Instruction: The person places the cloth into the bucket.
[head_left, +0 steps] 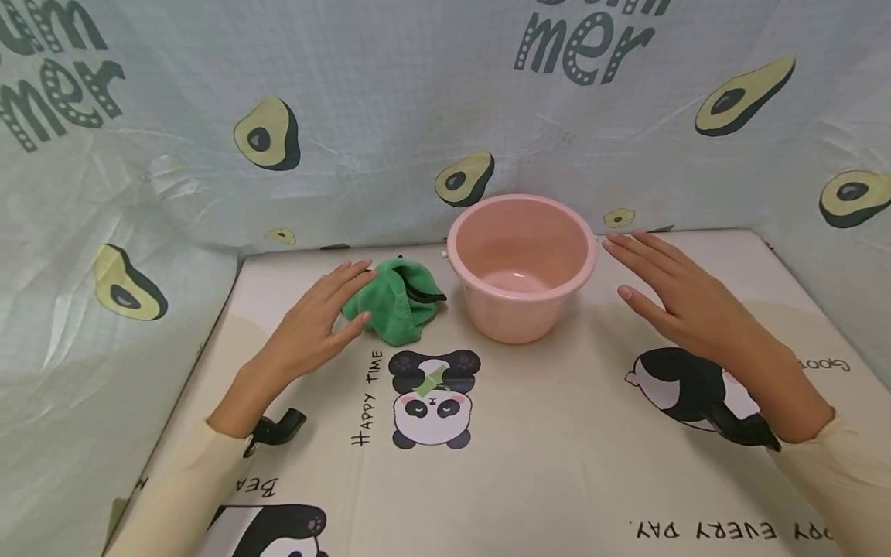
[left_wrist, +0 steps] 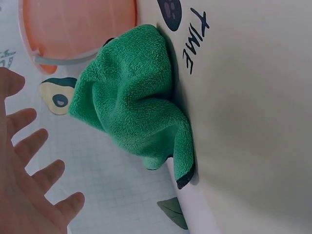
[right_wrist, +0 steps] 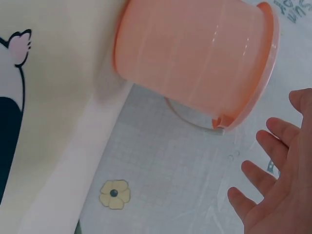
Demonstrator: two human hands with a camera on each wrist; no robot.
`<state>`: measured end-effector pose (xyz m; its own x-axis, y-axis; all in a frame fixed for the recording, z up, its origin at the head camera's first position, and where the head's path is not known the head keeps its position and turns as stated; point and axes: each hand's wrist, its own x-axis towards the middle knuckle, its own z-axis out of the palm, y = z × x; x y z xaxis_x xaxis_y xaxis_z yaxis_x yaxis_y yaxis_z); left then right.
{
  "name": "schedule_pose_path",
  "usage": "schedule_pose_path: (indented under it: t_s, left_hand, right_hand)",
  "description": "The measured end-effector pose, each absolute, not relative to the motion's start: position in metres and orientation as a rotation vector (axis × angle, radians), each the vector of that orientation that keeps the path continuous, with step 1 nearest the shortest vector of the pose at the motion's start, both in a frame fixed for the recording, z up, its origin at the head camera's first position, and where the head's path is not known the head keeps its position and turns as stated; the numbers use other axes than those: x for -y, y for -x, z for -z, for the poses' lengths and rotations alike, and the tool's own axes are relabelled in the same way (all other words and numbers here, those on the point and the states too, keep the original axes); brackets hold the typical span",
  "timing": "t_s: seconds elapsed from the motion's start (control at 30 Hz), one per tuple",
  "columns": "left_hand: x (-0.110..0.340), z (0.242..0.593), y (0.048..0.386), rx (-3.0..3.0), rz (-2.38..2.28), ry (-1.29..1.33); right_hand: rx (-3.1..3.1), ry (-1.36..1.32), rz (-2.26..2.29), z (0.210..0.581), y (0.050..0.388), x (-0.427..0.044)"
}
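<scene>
A pink plastic bucket [head_left: 518,317] stands upright near the back of the table, and its inside looks bare. Left of it lies a crumpled green cloth [head_left: 397,309] with a dark edge. My left hand [head_left: 313,325] hovers beside the cloth, fingers extended and holding nothing; the left wrist view shows a gap between the fingers and the cloth [left_wrist: 131,92]. To the right of the bucket my right hand [head_left: 685,302] is held in the air with its fingers spread, close to the rim but apart from it. A thin handle [right_wrist: 187,119] hangs at the bucket's side in the right wrist view.
The table [head_left: 529,449] has a cover printed with pandas and lettering. Behind it and at both sides hangs a pale curtain [head_left: 376,93] with avocado prints. Dark straps [head_left: 278,428] sit at the wrists.
</scene>
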<state>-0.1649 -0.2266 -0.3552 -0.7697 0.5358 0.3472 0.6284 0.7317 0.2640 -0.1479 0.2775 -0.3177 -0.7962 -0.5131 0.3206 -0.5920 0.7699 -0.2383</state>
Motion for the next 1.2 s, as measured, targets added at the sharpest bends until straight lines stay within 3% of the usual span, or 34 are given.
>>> schedule_pose_path:
  t_s: [0.27, 0.67, 0.97, 1.2]
  left_hand:
    - [0.222, 0.361, 0.175, 2.736, 0.539, 0.936]
    - [0.209, 0.371, 0.202, 2.877, 0.588, 1.078]
    - [0.201, 0.382, 0.227, 2.921, 0.425, 1.22]
    - [0.198, 0.387, 0.242, 3.018, 0.587, 1.335]
  right_hand:
    - [2.844, -0.708, -0.642, 0.312, 0.163, -0.263]
    - [2.762, -0.683, -1.044, 0.318, 0.195, -0.248]
    - [2.842, -0.665, -1.194, 0.325, 0.204, -0.248]
    - [2.834, -0.628, -1.302, 0.331, 0.205, -0.25]
